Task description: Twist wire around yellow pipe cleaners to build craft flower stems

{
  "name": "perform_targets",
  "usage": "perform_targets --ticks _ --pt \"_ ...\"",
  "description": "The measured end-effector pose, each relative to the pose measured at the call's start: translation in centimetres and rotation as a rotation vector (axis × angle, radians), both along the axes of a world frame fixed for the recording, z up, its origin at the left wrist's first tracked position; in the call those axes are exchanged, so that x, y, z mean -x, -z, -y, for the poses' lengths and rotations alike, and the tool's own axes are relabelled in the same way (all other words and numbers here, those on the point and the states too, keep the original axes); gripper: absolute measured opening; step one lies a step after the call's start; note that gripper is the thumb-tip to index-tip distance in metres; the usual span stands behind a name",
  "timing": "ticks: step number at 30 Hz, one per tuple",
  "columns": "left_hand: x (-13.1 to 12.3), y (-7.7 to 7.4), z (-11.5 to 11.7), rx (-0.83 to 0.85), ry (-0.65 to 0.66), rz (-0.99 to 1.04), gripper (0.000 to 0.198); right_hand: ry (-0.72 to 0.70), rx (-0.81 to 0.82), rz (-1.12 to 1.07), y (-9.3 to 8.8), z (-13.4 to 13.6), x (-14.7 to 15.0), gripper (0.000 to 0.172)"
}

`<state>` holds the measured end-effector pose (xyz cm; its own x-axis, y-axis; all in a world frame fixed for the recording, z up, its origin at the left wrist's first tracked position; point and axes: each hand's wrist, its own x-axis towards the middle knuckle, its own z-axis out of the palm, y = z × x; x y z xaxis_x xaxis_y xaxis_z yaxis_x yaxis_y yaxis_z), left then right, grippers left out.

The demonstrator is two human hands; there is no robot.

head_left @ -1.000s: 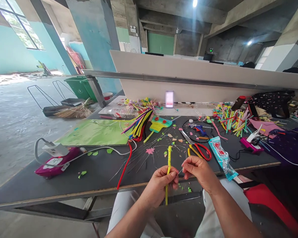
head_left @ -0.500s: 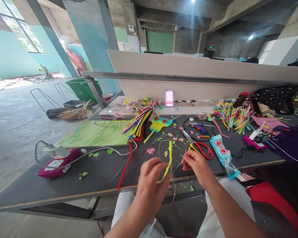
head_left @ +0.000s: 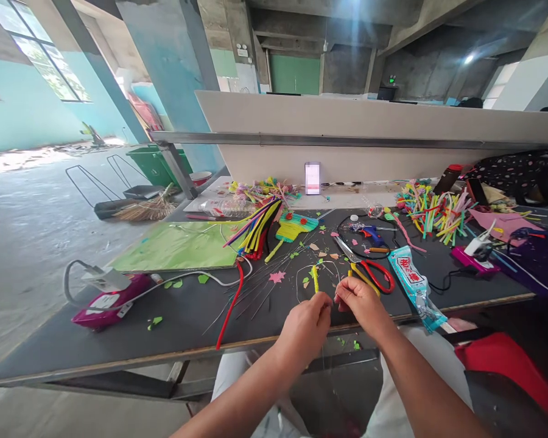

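Observation:
Over the table's front edge, my left hand [head_left: 305,325] is closed, with a short yellow pipe cleaner [head_left: 315,281] sticking up just beyond it. The lower part of that pipe cleaner is hidden by the fingers. Close by on the right, my right hand [head_left: 360,301] is pinched on a thin wire, which looks very fine and is mostly covered by the fingertips. A thin pale loop of wire [head_left: 298,281] curves around the yellow piece. Scissors [head_left: 378,275] with red and yellow handles lie just past my right hand.
A bundle of pipe cleaners [head_left: 260,234] lies beside a green sheet [head_left: 178,246]. A blue glue gun [head_left: 371,233], a blue snack wrapper [head_left: 410,277], a phone [head_left: 312,178] and power strips [head_left: 112,304] are around. Paper scraps and loose wires dot the table.
My left hand has moved right and closed; before, its fingers were apart beside the yellow pipe cleaner. That piece now stands more upright. My right hand has barely moved.

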<state>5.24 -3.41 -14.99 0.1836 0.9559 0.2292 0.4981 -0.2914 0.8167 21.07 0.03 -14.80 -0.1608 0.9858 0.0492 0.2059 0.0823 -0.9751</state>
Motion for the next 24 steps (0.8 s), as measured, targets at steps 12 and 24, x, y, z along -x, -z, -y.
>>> perform_targets --ticks 12,24 --pt "1.0 -0.9 -0.9 0.179 -0.013 0.008 0.009 -0.055 -0.005 0.095 0.6 0.0 0.0 0.019" --pt "1.3 0.0 -0.8 0.065 0.037 -0.065 0.015 -0.079 0.185 -0.216 0.5 0.2 -0.2 0.027"
